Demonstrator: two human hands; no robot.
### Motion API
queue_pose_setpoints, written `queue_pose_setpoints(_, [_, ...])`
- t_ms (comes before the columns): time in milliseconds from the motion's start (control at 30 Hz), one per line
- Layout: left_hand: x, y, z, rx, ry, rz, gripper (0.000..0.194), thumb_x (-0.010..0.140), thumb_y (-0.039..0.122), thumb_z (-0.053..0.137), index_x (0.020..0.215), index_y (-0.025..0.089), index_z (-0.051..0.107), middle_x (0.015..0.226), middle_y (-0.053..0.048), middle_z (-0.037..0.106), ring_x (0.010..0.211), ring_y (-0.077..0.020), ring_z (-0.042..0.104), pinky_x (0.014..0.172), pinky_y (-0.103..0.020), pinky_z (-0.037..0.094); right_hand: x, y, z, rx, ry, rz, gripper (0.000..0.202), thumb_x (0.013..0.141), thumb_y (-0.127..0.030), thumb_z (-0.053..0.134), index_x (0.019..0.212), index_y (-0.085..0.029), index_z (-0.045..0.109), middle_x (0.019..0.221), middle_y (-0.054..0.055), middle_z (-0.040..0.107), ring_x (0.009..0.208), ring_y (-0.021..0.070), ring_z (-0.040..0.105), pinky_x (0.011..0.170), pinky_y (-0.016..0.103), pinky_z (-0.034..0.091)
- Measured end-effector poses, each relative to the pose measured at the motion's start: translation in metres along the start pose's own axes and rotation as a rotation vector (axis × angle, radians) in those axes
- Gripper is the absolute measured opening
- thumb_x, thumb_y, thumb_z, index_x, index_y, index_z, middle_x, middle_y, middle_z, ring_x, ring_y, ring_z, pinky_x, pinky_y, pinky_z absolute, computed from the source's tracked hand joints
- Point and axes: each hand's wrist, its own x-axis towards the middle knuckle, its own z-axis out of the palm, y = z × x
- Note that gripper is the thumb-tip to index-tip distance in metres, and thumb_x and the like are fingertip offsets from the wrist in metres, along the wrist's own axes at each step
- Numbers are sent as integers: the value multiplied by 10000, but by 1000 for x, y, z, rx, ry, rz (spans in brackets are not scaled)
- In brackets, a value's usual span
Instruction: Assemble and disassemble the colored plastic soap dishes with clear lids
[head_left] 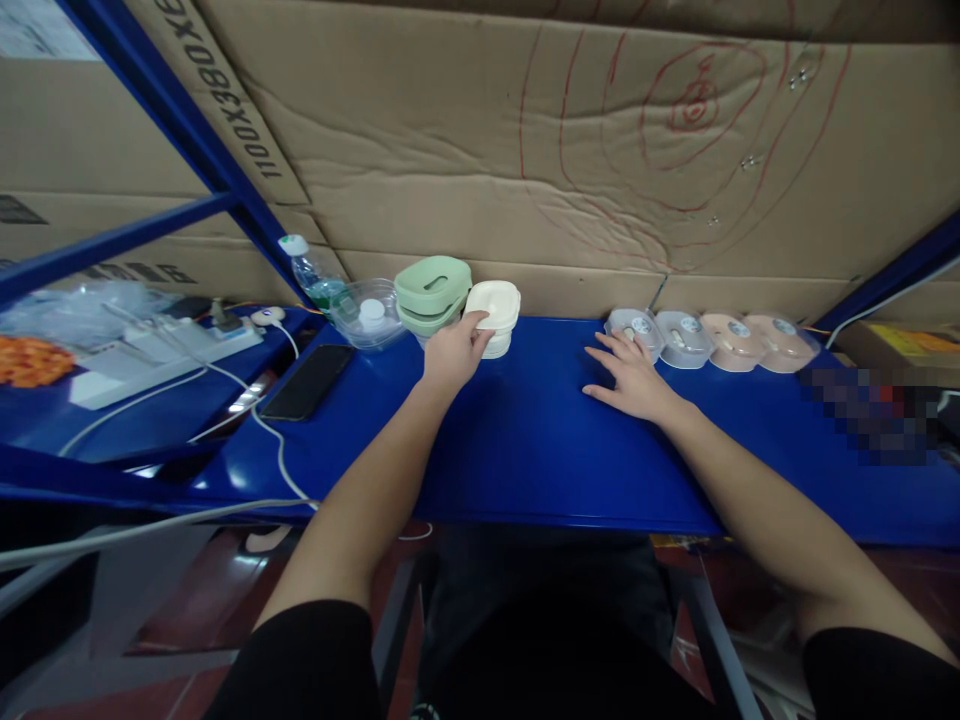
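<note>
My left hand is closed with thumb and fingers on the near left edge of the top cream-coloured container, one of a small stack of cream pieces. Beside it on the left stands a stack of green oval containers, partly behind my hand. Farther right, my right hand is open with its fingers spread, over the near edge of a clear greyish lidded box. That box is leftmost in a row with a second grey box and two pinkish ones. Whether my fingertips touch it, I cannot tell.
A clear plastic tub with a white cap in it sits near a water bottle. At the left are a black phone, white cables and a power strip. Cardboard backs the blue table; blue metal posts flank it.
</note>
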Motion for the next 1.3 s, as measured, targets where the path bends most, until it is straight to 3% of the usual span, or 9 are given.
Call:
queue_pose_setpoints(167, [3,-7,6,-119,92,68,330,989,342,672,1289,219,734,953,-76,799,912,-286,776,816,-375,566,0,1,1,2,-15,2,750,954,-641,643,1567,-215,563,1713,167,442,1626,450,292,1299,718,167])
queue_pose_setpoints(400, [1,0,1,-159,97,184,297,1024,363,657,1277,221,720,949,-63,797,869,-228,765,827,-352,575,0,-2,-2,50,-2,4,819,963,-677,598,1627,-215,472,1708,169,447,1622,447,301,1300,716,167])
queue_pose_setpoints(600, [-14,23,-2,-217,-126,459,304,1035,374,625,1302,238,676,1011,-53,807,869,-195,763,816,-321,580,2,-4,-16,169,124,3,1055,960,-770,546,1730,-136,200,1713,237,401,1592,426,367,1304,640,277])
queue_pose_setpoints(700, [-21,31,1,-259,-273,538,349,1031,412,609,1314,207,618,978,-57,797,802,-180,751,732,-304,559,1,-2,-20,234,153,-59,1056,909,-858,550,1697,-194,323,1715,208,404,1580,415,385,1282,639,336])
queue_pose_setpoints(833, [-24,32,7,-250,-413,536,453,973,600,645,1195,207,619,838,-39,779,712,-190,730,642,-305,508,-1,1,-19,310,125,-96,766,925,-812,593,1465,-272,648,1564,154,571,1445,372,553,1218,612,447])
queue_pose_setpoints(933, [-24,31,13,-179,-446,498,464,925,657,689,1077,220,644,722,-12,738,667,-202,713,618,-306,475,-2,2,-13,372,86,-138,590,918,-738,677,1256,-263,774,1440,145,637,1321,351,645,1149,591,522])
queue_pose_setpoints(1133, [-17,28,11,-125,-238,440,356,953,534,692,1126,225,721,698,-9,694,705,-226,717,672,-346,522,1,0,-3,434,-62,-202,357,943,-565,731,1132,-271,806,1411,127,662,1298,325,672,1110,581,544])
queue_pose_setpoints(1233, [-6,15,-7,-106,98,356,342,984,508,647,1129,209,731,912,-83,743,961,-302,740,897,-474,562,2,1,-4,444,-67,-204,322,964,-531,711,1104,-257,806,1276,119,709,1197,295,712,1059,539,573])
queue_pose_setpoints(1300, [1,2,-21,-81,349,238,372,955,516,687,1161,207,717,1194,-151,723,1218,-375,666,1080,-581,489,1,2,-5,441,-55,-207,319,970,-526,699,1084,-249,808,1235,117,711,1148,285,720,1035,521,581])
